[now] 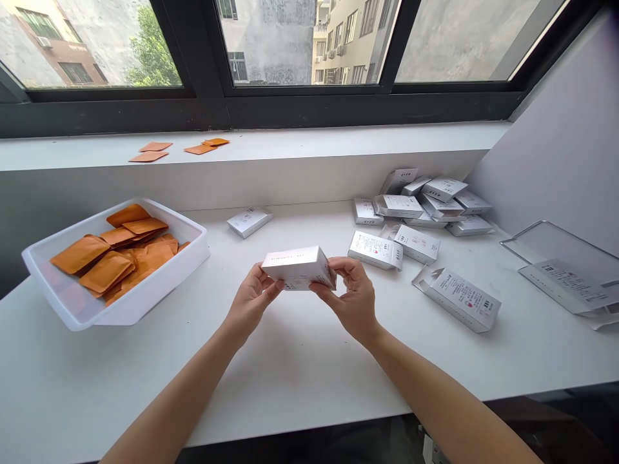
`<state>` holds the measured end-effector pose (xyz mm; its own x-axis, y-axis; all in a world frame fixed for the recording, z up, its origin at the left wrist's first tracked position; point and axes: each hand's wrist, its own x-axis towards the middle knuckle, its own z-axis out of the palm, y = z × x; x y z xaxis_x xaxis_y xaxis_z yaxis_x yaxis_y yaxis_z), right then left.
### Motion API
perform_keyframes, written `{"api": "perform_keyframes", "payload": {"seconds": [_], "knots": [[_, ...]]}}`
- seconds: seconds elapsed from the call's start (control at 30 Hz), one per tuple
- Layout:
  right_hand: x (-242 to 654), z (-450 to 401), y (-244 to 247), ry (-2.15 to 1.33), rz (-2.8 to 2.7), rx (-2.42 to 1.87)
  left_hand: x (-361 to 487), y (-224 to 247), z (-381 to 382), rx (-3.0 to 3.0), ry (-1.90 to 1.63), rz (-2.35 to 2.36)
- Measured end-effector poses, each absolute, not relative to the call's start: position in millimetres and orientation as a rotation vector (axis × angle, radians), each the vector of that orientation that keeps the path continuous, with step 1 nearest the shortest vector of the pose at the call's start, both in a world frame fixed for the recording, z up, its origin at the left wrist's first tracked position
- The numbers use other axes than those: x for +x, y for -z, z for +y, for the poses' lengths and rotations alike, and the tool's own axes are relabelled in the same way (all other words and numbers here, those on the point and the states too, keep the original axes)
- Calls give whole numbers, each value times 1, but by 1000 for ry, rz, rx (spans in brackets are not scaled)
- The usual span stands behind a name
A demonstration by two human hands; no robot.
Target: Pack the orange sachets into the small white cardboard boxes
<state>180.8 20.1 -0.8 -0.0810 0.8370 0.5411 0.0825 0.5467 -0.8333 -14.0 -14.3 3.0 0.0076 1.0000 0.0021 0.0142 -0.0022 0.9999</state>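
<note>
A white box (296, 259) with small print is held up over the middle of the white table (290, 361). My left hand (255, 298) grips its left end between thumb and fingers. At the right end, my right hand (352, 295) holds it with the thumb on the near face and the fingers around the side. Behind my left hand, another white box (249, 221) lies flat. To the left, a white plastic bin (162, 283) holds several orange packets (104, 272).
Several white boxes (399, 206) are piled at the back right, some with open flaps. A larger box (461, 298) lies nearer. A wire rack (570, 235) with a box stands far right. Orange packets (200, 149) lie on the window sill (300, 143).
</note>
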Motion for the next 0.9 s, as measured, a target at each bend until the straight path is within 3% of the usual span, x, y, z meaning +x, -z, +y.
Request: {"api": "perform_keyframes", "payload": {"seconds": [0.13,0.4,0.63,0.9], "knots": [[182,21,-7,-798,-1543,-864,-14,1,-15,1247,-1237,1260],[189,32,-11,-1262,-1447,-948,-30,8,-12,1580,-1391,1302],[196,36,-13,-1360,-1515,-932,-37,5,-9,1530,-1316,1271],[199,37,-14,-1221,-1660,-914,-45,3,-9,1535,-1224,1256]]}}
